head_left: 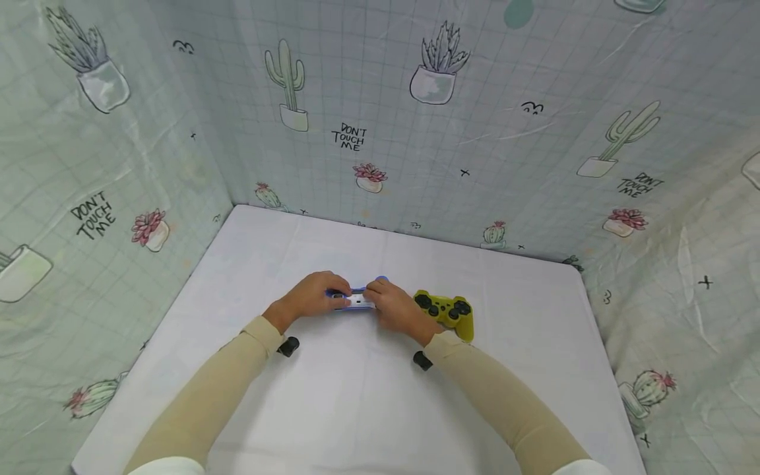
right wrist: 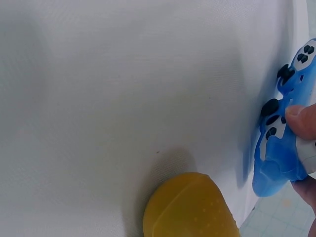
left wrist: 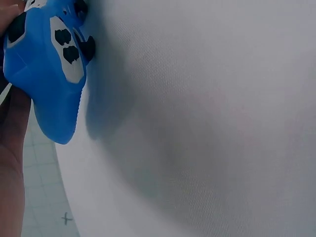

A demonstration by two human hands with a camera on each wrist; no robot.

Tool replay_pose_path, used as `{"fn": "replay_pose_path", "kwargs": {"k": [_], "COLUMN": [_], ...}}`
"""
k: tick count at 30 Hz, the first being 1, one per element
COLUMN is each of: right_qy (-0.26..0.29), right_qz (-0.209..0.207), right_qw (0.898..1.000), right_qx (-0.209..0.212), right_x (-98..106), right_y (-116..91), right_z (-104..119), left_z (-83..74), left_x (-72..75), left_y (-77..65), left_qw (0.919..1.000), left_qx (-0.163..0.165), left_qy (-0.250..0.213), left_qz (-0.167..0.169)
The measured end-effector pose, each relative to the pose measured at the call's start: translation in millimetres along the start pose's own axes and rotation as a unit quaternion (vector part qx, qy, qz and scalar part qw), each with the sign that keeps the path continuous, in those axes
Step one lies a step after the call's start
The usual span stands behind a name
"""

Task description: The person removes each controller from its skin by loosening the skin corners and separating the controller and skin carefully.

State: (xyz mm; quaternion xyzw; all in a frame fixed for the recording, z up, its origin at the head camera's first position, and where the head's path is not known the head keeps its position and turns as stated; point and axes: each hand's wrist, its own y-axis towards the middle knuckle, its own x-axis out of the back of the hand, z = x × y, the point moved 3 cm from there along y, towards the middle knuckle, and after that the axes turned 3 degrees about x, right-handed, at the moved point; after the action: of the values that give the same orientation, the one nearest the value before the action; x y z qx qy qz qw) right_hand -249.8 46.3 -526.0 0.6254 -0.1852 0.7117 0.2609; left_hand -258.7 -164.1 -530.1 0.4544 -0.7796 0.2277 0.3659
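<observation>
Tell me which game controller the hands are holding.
The blue controller, gripped by the left hand and right hand; the yellow controller lies unheld on the table.

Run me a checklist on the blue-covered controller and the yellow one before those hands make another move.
1. Left hand gripping the blue-covered controller: ok.
2. Right hand gripping its other end: ok.
3. Blue cover seated all round: cannot tell; the hands hide parts.
4. Yellow controller face up on the table: ok.
5. Yellow controller clear of the right wrist: cannot tell; they overlap in the head view.
</observation>
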Motion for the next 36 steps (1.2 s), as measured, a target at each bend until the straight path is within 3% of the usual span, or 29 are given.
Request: {"fn": "replay_pose_path", "kwargs": {"k": [7,14,23,28,36], "right_qy": [0.007,0.013,0.007,0.005,0.007], "right_qz": [-0.003,-0.002,0.004,0.003,0.005], "right_qw": [1.000,1.000,1.000,1.000,1.000], "right_qx": [0.006,0.007,0.014,0.016,0.018], "right_x": [2.2,3.3,3.5,2.0,7.2], "right_y": [1.0,1.8,1.9,2.7,3.7], "right_z": [0.8,1.4,0.1,1.4,-0.5], "left_z": [2.6,-0.3,-22.4,-25.3,-11.3], "left_x": [0.9,2.7,7.6,6.8,9.0], "left_y": [2.3,5.3,19.5,22.1,12.5], "left_qw": [0.9985,0.9980,0.9922,0.9876,0.9939], "left_qx": [-0.018,-0.027,-0.041,-0.025,-0.024], "left_qy": [-0.051,-0.055,0.043,0.082,-0.008], "left_qz": [-0.008,0.014,0.109,0.132,0.107]}}
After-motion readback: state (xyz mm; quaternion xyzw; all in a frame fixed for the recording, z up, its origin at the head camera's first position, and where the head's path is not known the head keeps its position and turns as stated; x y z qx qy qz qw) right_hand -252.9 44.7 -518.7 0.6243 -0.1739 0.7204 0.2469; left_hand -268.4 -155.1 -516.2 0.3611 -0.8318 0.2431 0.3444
